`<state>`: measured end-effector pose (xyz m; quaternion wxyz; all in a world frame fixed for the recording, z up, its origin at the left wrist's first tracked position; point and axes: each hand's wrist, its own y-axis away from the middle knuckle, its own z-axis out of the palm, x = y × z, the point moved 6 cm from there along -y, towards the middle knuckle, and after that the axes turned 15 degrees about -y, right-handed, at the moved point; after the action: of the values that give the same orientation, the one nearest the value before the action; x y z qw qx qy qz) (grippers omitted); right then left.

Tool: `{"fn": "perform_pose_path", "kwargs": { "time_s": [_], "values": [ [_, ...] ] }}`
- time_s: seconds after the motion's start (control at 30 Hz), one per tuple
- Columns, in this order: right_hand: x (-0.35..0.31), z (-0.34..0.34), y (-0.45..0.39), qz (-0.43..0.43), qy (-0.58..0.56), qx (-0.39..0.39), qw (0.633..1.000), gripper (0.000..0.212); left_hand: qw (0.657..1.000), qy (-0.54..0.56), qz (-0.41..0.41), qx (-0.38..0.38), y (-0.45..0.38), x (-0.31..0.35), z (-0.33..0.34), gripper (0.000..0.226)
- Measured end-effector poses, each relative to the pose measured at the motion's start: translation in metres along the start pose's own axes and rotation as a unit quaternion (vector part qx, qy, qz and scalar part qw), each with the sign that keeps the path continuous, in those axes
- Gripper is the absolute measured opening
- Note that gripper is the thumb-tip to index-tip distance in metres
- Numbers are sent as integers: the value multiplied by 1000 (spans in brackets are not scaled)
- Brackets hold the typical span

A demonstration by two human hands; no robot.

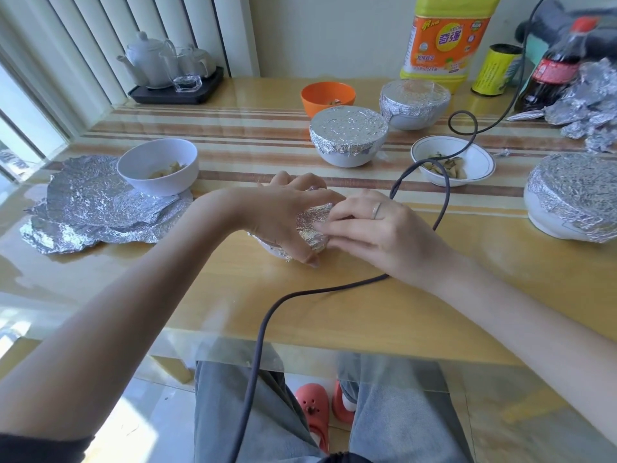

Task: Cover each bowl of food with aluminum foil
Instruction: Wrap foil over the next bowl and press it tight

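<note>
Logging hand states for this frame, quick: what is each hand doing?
Left hand: fingers curled round the foil-covered bowl, gripping it.
Right hand: fingers curled onto the same bowl's foil, pressing it down.

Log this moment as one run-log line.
step: wrapping foil on small bowl | left hand: grips foil | right hand: presses foil | covered: three bowls | uncovered: orange bowl, white bowl, shallow bowl

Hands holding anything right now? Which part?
Both: left hand and right hand grip the foil-covered bowl at its rim, fingers curled over the foil.
</note>
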<state>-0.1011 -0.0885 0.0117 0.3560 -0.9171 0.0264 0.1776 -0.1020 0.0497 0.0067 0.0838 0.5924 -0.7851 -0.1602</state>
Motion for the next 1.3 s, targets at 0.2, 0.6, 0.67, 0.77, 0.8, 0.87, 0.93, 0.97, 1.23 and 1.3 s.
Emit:
{"fn": "perform_pose_path", "kwargs": {
  "time_s": [0.2,0.6,0.67,0.77,0.8,0.87,0.93,0.97,1.23,1.3],
  "values": [
    [-1,6,-2,28,-58,40,997,8,1000,-4,-8,0,0,-1,1,89],
    [-10,12,4,-26,5,17,1000,19,999,4,-22,24,2,2,-2,83],
    [-10,11,4,-21,-19,40,999,18,1000,-7,-24,14,2,1,-3,86],
    [-9,11,3,-26,-28,42,998,14,1000,-4,-28,0,1,0,-2,90],
    [-10,11,3,-31,-22,38,999,10,1000,-5,-28,1,1,0,-1,90],
    [-10,13,3,-33,-19,35,999,5,1000,-8,-28,6,1,1,-1,89],
    [-10,14,3,-25,-24,39,999,4,999,-8,-31,9,1,1,-1,88],
    [-9,14,3,-19,-27,43,999,6,999,-3,-34,10,2,0,-1,88],
    [0,2,0,11,-31,51,998,16,997,24,-67,-17,5,1,5,114],
    [1,1,1,16,-32,36,999,13,998,11,-59,-34,7,0,5,117]
  ]
}}
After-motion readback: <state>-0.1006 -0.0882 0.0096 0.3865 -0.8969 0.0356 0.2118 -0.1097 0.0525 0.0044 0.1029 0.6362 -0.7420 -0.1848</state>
